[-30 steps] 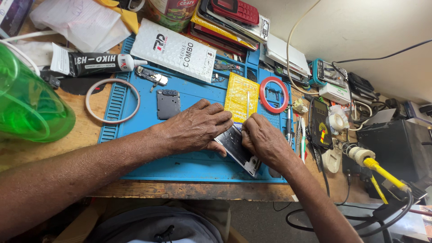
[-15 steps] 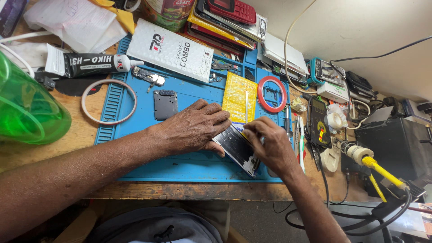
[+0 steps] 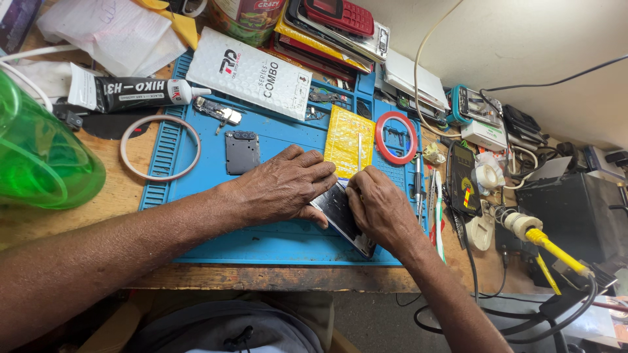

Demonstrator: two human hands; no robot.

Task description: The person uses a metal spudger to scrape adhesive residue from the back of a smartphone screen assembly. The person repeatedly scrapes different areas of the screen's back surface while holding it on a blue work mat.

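A flat dark phone (image 3: 341,219) is pinned on the blue rubber mat (image 3: 275,238) by the left hand (image 3: 284,186). A thin metal tool (image 3: 359,151) is pinched by the right hand (image 3: 379,209). The phone looks not yet opened.

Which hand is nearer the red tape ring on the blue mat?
Right. The right hand lies just below the red tape ring; the left hand rests farther left, pressing on the phone.

A blue mat (image 3: 275,235) carries a yellow packet (image 3: 347,137), a red tape ring (image 3: 395,138) and a grey-black plate (image 3: 243,151), beside a green container (image 3: 39,157).
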